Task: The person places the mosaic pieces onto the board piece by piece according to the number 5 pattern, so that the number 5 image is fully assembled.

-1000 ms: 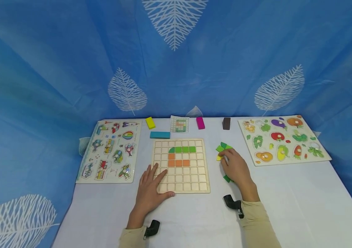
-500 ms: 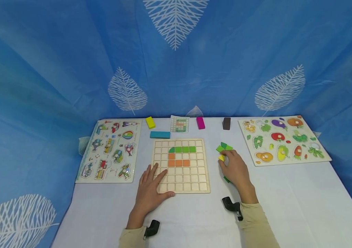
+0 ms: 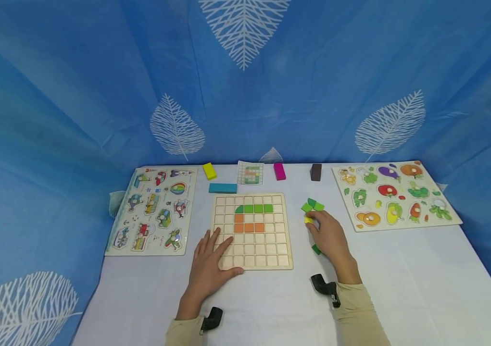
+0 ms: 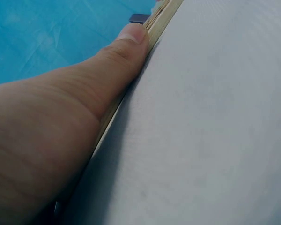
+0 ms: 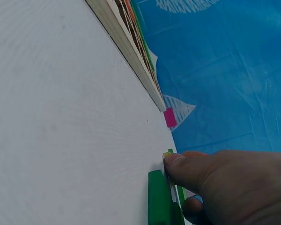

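Beside the grid board (image 3: 252, 230), your right hand (image 3: 331, 236) pinches a yellow tile (image 3: 308, 220); your left hand (image 3: 208, 264) lies flat, fingers relaxed, on the board's corner.

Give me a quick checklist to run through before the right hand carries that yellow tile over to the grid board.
1. Left hand steadying the grid board, fingers flat on its near left corner: ok.
2. Right hand has a grip on the yellow tile: fingertips pinch it, but whether it is off the table: cannot tell.
3. Free cells on the board below the orange tiles: ok.
4. Pattern card in view behind the board: ok; its detail is too small to read.
5. Loose green tiles lie close to the fingertips and could get nudged: not ok.
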Action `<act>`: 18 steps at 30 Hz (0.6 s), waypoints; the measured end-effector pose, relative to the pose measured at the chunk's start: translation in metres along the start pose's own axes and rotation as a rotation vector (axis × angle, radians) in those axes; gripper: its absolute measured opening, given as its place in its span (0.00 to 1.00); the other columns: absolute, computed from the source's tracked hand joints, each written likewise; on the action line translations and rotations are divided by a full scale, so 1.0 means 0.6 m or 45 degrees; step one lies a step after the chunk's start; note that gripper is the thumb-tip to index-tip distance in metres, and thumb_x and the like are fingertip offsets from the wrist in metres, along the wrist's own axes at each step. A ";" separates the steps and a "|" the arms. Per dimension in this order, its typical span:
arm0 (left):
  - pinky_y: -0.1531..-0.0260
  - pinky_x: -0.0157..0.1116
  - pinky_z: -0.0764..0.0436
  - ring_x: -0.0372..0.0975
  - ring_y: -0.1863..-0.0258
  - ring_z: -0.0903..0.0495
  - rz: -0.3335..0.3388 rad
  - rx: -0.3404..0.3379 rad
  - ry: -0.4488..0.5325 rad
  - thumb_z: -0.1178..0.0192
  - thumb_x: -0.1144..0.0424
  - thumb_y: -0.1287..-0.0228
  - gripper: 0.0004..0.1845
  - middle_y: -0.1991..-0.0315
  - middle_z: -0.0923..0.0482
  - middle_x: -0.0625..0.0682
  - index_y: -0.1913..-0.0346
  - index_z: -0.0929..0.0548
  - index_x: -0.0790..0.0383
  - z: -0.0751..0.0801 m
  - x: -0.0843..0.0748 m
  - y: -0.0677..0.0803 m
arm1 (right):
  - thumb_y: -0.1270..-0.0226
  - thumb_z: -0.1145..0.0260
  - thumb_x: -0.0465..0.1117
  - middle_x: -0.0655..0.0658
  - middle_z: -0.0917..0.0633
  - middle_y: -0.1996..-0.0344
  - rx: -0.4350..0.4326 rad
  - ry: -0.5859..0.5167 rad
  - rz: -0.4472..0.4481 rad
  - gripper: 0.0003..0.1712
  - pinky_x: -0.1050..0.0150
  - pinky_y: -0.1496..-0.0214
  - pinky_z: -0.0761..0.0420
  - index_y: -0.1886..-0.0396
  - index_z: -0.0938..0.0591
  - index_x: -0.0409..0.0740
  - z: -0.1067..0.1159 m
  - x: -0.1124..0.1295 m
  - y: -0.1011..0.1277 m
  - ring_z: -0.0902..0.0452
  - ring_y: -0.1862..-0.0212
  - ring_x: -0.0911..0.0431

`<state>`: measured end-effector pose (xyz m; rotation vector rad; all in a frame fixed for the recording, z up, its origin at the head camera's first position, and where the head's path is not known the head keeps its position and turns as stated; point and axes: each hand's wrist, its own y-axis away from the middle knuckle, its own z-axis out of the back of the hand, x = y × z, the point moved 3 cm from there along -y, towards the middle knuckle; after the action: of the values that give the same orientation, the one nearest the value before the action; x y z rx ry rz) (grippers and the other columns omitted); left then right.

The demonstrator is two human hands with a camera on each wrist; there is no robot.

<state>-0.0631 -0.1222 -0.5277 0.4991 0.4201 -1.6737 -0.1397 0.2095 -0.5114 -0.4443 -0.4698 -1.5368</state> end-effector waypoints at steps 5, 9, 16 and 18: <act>0.22 0.60 0.50 0.56 0.17 0.54 0.001 0.004 0.000 0.26 0.31 0.54 0.50 0.18 0.47 0.56 0.27 0.26 0.46 0.001 0.001 -0.001 | 0.30 0.30 0.40 0.35 0.16 0.41 -0.002 0.002 0.012 0.20 0.42 0.40 0.20 0.40 0.17 0.40 0.001 0.000 -0.002 0.20 0.40 0.39; 0.22 0.60 0.50 0.57 0.17 0.54 0.002 -0.002 0.011 0.25 0.32 0.54 0.50 0.18 0.47 0.56 0.27 0.26 0.47 0.002 0.000 -0.002 | 0.30 0.30 0.39 0.35 0.16 0.42 -0.016 -0.004 0.030 0.19 0.43 0.41 0.20 0.41 0.17 0.40 -0.001 0.000 -0.004 0.19 0.42 0.39; 0.22 0.61 0.50 0.57 0.17 0.54 0.006 0.006 0.013 0.25 0.32 0.54 0.50 0.18 0.47 0.56 0.27 0.26 0.47 0.002 -0.001 -0.002 | 0.29 0.31 0.38 0.35 0.16 0.43 -0.066 -0.032 0.094 0.20 0.45 0.48 0.18 0.41 0.18 0.39 -0.008 0.005 -0.002 0.18 0.48 0.42; 0.22 0.61 0.50 0.57 0.18 0.54 0.005 0.003 0.010 0.25 0.32 0.55 0.50 0.18 0.47 0.56 0.27 0.26 0.47 0.002 -0.001 -0.001 | 0.30 0.31 0.39 0.36 0.16 0.43 -0.073 -0.038 0.124 0.20 0.47 0.50 0.18 0.40 0.18 0.39 -0.010 0.013 0.000 0.18 0.51 0.44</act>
<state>-0.0640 -0.1223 -0.5267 0.5082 0.4224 -1.6693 -0.1398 0.1998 -0.5125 -0.5275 -0.4219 -1.4539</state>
